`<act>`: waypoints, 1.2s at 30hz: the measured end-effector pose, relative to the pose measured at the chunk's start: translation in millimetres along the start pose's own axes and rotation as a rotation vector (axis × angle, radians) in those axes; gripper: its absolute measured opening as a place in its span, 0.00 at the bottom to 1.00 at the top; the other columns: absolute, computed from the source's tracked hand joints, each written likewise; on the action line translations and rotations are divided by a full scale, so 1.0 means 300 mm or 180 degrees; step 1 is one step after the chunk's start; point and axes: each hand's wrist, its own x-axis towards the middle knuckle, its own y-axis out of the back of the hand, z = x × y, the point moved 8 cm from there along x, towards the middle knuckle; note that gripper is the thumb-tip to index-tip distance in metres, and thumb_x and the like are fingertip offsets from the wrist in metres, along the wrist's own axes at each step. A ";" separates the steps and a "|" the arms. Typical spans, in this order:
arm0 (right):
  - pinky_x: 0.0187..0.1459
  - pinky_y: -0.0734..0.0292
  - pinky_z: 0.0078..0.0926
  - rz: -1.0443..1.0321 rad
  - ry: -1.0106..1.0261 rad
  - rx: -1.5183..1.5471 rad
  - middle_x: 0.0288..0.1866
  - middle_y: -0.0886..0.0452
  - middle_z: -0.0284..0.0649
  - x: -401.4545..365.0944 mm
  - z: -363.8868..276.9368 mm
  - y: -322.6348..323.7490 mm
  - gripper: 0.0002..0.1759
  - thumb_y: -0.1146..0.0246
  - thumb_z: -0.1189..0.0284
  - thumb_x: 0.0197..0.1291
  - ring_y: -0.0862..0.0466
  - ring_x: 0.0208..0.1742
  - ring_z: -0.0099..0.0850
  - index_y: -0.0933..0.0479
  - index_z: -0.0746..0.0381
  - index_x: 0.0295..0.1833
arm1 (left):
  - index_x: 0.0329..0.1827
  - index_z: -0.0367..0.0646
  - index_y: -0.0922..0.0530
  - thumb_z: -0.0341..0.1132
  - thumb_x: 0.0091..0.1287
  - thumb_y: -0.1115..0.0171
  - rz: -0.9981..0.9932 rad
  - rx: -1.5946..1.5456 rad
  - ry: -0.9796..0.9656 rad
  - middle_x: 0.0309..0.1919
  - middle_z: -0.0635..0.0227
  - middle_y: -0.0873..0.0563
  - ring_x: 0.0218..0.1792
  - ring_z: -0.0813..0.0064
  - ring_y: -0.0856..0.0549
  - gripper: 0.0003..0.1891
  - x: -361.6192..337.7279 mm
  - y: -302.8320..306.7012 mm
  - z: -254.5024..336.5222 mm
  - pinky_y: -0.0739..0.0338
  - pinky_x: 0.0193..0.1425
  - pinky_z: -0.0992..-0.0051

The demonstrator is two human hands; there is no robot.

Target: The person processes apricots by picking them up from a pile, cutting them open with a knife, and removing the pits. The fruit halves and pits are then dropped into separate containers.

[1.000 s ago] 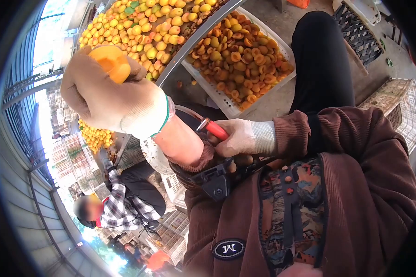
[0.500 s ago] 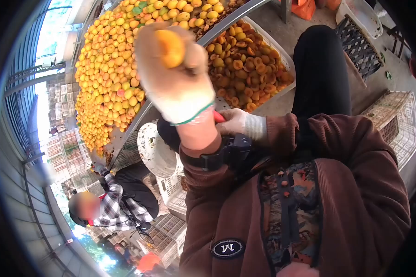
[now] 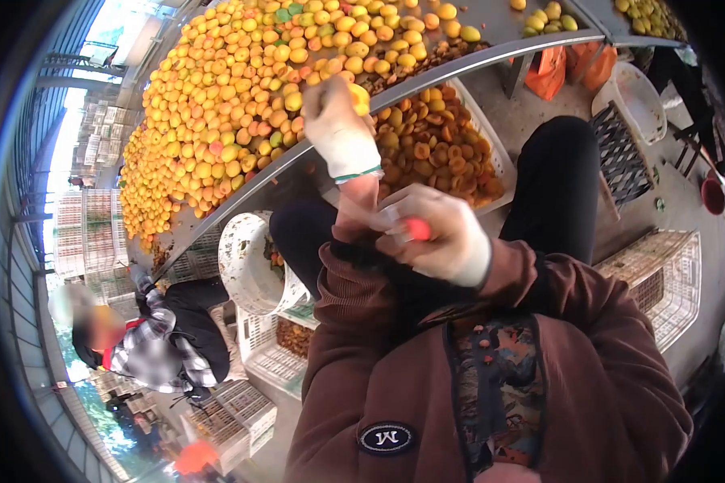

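head view: left hand [image 3: 340,133] raised, right hand [image 3: 447,237] at chest
left arm stretched to the table [image 3: 491,20] edge, fingers pinching one apricot [image 3: 359,98] above the pile [image 3: 217,121]; right fist closed round one red-handled knife [image 3: 416,229]

Pretty sure this is an open-air fruit processing yard: whole apricots [image 3: 217,113] are piling up on a long metal table [image 3: 499,50], halved ones [image 3: 435,153] are filling a white tray [image 3: 501,165], and plastic crates [image 3: 660,274] are sitting around on the concrete floor [image 3: 540,113].
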 end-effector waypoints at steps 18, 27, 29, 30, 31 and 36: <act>0.41 0.24 0.20 -0.0297 -0.1589 -0.0137 0.35 0.21 0.31 -0.039 0.280 -0.024 0.13 0.30 0.72 0.60 0.24 0.37 0.17 0.23 0.65 0.47 | 0.37 0.46 0.22 0.43 0.65 0.38 -0.1172 0.4085 -0.2098 0.29 0.59 0.15 0.32 0.53 0.14 0.10 -0.073 -0.157 -0.276 0.19 0.36 0.57; 0.40 0.22 0.36 0.0265 -0.1858 -0.1575 0.34 0.18 0.54 -0.105 0.491 0.073 0.15 0.32 0.68 0.57 0.15 0.38 0.48 0.26 0.65 0.43 | 0.44 0.47 0.15 0.41 0.64 0.45 -0.2565 0.4857 0.0243 0.44 0.58 0.12 0.45 0.57 0.12 0.13 -0.102 0.028 -0.752 0.18 0.44 0.60; 0.40 0.22 0.37 0.0189 -0.1832 -0.1546 0.34 0.18 0.54 -0.136 0.482 0.069 0.15 0.32 0.68 0.58 0.15 0.39 0.48 0.26 0.65 0.43 | 0.45 0.47 0.16 0.42 0.64 0.44 -0.1931 0.4369 0.0001 0.47 0.57 0.13 0.46 0.57 0.13 0.14 -0.100 0.128 -0.940 0.18 0.44 0.61; 0.39 0.22 0.37 0.0150 -0.1759 -0.1574 0.33 0.18 0.54 -0.128 0.458 0.061 0.15 0.32 0.67 0.58 0.14 0.38 0.49 0.26 0.65 0.42 | 0.45 0.47 0.16 0.42 0.64 0.44 -0.1874 0.4366 0.0028 0.47 0.57 0.13 0.46 0.57 0.13 0.14 -0.109 0.133 -0.852 0.18 0.44 0.61; 0.38 0.22 0.38 0.0122 -0.1667 -0.1597 0.32 0.18 0.54 -0.115 0.441 0.047 0.15 0.32 0.67 0.58 0.14 0.38 0.49 0.26 0.65 0.42 | 0.46 0.47 0.17 0.42 0.64 0.44 -0.2273 0.4219 0.0375 0.46 0.57 0.13 0.43 0.56 0.13 0.14 -0.126 0.138 -0.788 0.19 0.42 0.61; 0.35 0.21 0.38 -0.0013 -0.1191 -0.1967 0.31 0.18 0.53 -0.102 0.383 0.006 0.15 0.32 0.65 0.59 0.14 0.35 0.48 0.24 0.64 0.44 | 0.45 0.45 0.18 0.41 0.66 0.44 -0.1981 0.2900 0.0280 0.38 0.56 0.14 0.35 0.55 0.15 0.12 -0.082 0.306 -0.953 0.21 0.37 0.61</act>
